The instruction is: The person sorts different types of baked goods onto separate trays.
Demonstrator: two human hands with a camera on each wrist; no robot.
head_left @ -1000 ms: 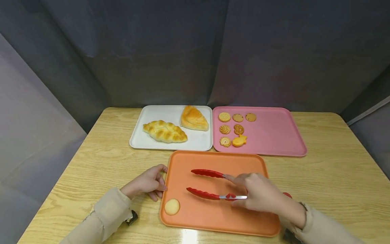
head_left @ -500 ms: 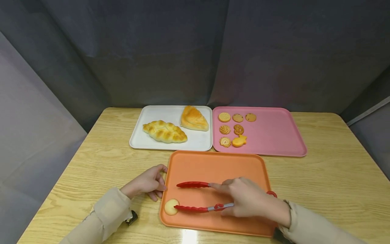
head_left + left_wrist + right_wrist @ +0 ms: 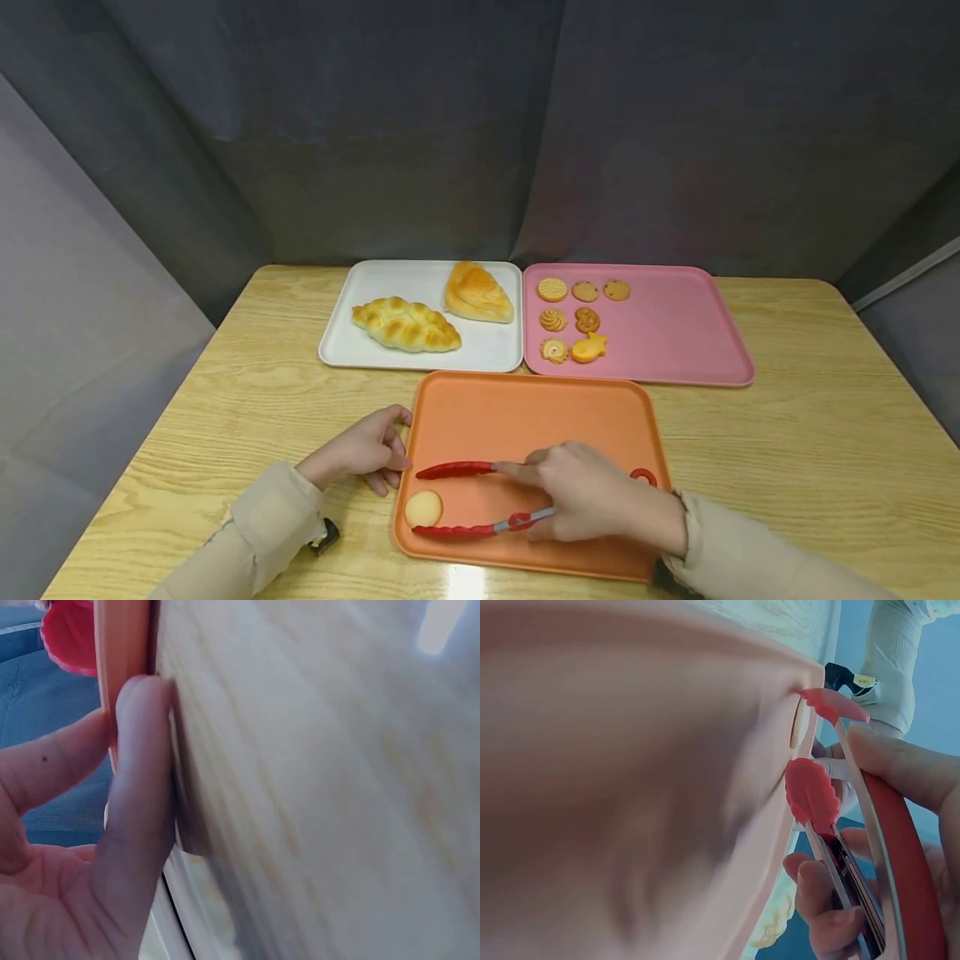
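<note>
My right hand (image 3: 588, 492) grips a pair of tongs (image 3: 457, 532) with red scalloped tips and metal arms. The tongs are spread, their tips either side of a round pale cookie (image 3: 424, 507) at the orange tray's near left corner. In the right wrist view the tongs (image 3: 892, 847) sit between thumb and fingers, and the cookie (image 3: 800, 724) shows edge-on by the tips. My left hand (image 3: 367, 450) holds the left rim of the orange tray (image 3: 532, 408). In the left wrist view, the left hand's (image 3: 90, 817) digits lie on both sides of the tray's edge (image 3: 124, 645).
Behind the orange tray stands a white tray (image 3: 345, 346) with a braided bread (image 3: 407, 324) and a triangular pastry (image 3: 478, 292). Beside it, a pink tray (image 3: 675, 325) bears several small cookies, a pretzel (image 3: 587, 320) among them. Everything rests on a wooden table (image 3: 247, 367).
My right hand has carried the spread tongs left and toward the near side, until their tips flank the cookie. My left hand and the trays stay in place.
</note>
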